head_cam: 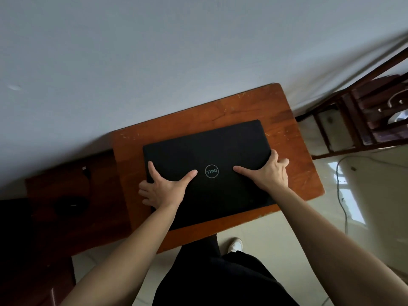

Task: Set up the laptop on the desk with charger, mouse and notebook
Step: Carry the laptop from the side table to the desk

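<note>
Closed laptop (205, 146) lies flat on the tabletop (298, 173), its near edge close to the front lip, left grip (163, 191) and right grip (268, 173) clamped on its sides, thumbs on the lid — any tug toward the person could tip it off.

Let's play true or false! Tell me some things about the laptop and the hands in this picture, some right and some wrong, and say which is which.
1. The laptop is closed. True.
2. Only one hand touches the laptop. False: the left hand and the right hand each hold one side of it, with thumbs on the lid.
3. The desk under the laptop is brown wood. True.
4. The laptop is white. False: it is black, with a round logo on the lid.
5. A white shoe shows below the desk's near edge. True.
</note>
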`<state>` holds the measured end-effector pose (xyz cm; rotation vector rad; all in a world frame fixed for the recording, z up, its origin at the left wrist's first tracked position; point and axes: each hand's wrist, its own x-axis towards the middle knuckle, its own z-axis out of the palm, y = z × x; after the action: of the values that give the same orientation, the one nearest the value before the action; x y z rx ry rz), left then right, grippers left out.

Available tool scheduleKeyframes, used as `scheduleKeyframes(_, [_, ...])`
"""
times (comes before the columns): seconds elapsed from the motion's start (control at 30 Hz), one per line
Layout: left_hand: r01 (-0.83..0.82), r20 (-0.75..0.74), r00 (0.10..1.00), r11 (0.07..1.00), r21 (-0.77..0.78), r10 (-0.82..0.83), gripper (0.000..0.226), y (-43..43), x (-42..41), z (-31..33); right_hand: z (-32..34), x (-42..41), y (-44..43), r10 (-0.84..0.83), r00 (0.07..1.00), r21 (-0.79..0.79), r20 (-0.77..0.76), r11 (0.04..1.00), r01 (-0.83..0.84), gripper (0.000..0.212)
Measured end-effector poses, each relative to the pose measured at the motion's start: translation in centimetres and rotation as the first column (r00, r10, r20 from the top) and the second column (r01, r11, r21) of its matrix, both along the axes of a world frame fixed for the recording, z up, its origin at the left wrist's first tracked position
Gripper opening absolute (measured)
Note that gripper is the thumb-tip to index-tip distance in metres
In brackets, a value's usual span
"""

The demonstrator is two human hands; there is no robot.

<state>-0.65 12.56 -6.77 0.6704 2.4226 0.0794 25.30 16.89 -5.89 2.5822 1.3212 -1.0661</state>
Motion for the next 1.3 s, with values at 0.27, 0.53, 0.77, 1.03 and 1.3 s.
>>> scheduleKeyframes(0.27, [0.263, -0.027, 0.965, 0.957, 0.124, -0.262, 0.136, 1.0, 5.6, 1.5, 1.7, 5.5, -6.2, -0.200, 0.972, 0.202, 0.124, 0.964, 0.173, 0.139])
scheduleKeyframes(0.53, [0.594, -0.040, 0.797, 0.771, 0.230, -0.602, 0.134, 1.7, 20.8, 5.7, 5.9, 18.3, -14.8, -0.539, 0.837, 0.384, 0.098, 0.796, 0.468, 0.131])
scheduleKeyframes(0.77, [0.774, -0.131, 0.606, 0.544, 0.325, -0.784, 0.134, -1.4, 38.3, 9.4, 7.4, 31.6, -23.9, -0.716, 0.697, 0.450, -0.040, 0.610, 0.653, 0.144])
scheduleKeyframes(1.03, [0.855, -0.204, 0.439, 0.337, 0.394, -0.875, 0.132, -6.8, 56.2, 12.9, 9.1, 46.1, -32.2, -0.773, 0.633, 0.448, 0.025, 0.575, 0.685, 0.143])
scheduleKeyframes(1.3, [0.875, -0.235, 0.345, 0.220, 0.432, -0.909, 0.132, -6.3, 71.7, 13.6, 8.8, 58.9, -33.2, -0.847, 0.532, 0.493, 0.018, 0.470, 0.732, 0.136])
